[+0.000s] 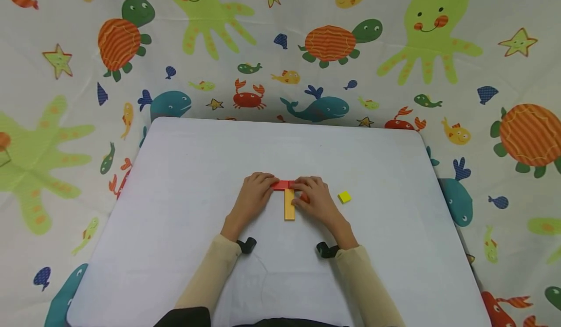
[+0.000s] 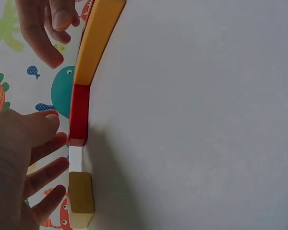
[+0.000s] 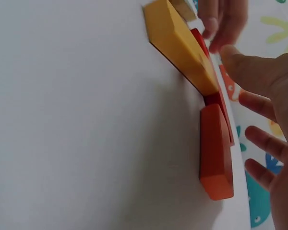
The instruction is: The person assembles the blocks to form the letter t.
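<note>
Red blocks [image 1: 280,186] lie in a crosswise row, with a seam near the right end. An upright-running yellow block [image 1: 289,205] meets them from below in a T shape. My left hand [image 1: 256,194] has its fingertips at the row's left end. At the right end are the fingers of my right hand [image 1: 316,198], whose thumb is near the yellow block. An orange block [image 3: 216,153] lies beside the right hand, mostly covered by it in the head view. In the left wrist view, a tan block [image 2: 81,192] sits by the left fingers. Both hands' fingers look loosely bent.
A small bright yellow block [image 1: 344,197] lies right of the right hand. All of this rests on a white table [image 1: 372,156] with rounded corners. Cloth [image 1: 263,20] printed with sea animals surrounds it. A black wrist device [image 1: 327,250] is on each arm.
</note>
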`<state>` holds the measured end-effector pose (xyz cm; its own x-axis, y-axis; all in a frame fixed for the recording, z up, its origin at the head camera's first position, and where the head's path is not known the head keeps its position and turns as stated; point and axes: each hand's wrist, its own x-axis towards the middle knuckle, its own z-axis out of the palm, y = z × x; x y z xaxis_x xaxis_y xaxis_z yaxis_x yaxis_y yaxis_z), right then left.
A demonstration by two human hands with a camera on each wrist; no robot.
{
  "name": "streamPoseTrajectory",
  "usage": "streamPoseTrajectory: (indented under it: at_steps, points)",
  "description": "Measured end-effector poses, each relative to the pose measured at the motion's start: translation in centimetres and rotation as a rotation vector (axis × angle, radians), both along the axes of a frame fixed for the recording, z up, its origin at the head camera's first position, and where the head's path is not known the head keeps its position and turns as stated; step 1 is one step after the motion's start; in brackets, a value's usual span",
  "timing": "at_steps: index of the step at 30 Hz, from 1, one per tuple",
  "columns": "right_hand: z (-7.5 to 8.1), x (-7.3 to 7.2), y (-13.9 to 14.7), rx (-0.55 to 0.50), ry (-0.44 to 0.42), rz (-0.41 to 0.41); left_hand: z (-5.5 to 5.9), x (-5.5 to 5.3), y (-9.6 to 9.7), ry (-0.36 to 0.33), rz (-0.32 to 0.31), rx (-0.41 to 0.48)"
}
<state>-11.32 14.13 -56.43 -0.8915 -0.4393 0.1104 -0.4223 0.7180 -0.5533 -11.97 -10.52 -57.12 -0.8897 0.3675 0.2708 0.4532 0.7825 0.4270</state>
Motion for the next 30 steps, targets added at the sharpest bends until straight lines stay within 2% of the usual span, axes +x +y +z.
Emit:
streamPoseTrajectory:
  at_steps: [5,8,14,21,30]
  points:
    - [0.1,1.6,-0.6,-0.051,0.057,-0.061,0.3,-0.9,0.6,-0.058,-0.056,0.032]
    - [0.3,2.5,-0.8,-0.089,0.055,-0.084,0.4,-1.3,1.0,-0.078,-0.083,0.04]
    - [0.1,4.0,-1.3,-0.161,0.023,-0.119,0.4,-1.8,1.4,-0.071,-0.111,0.022]
    - [-0.1,5.4,-2.4,-0.222,-0.037,-0.159,0.3,-2.2,1.5,-0.128,-0.131,0.035]
    - [-0.9,6.3,-3.4,-0.224,-0.076,-0.185,-0.3,-2.4,1.7,-0.104,-0.129,0.034]
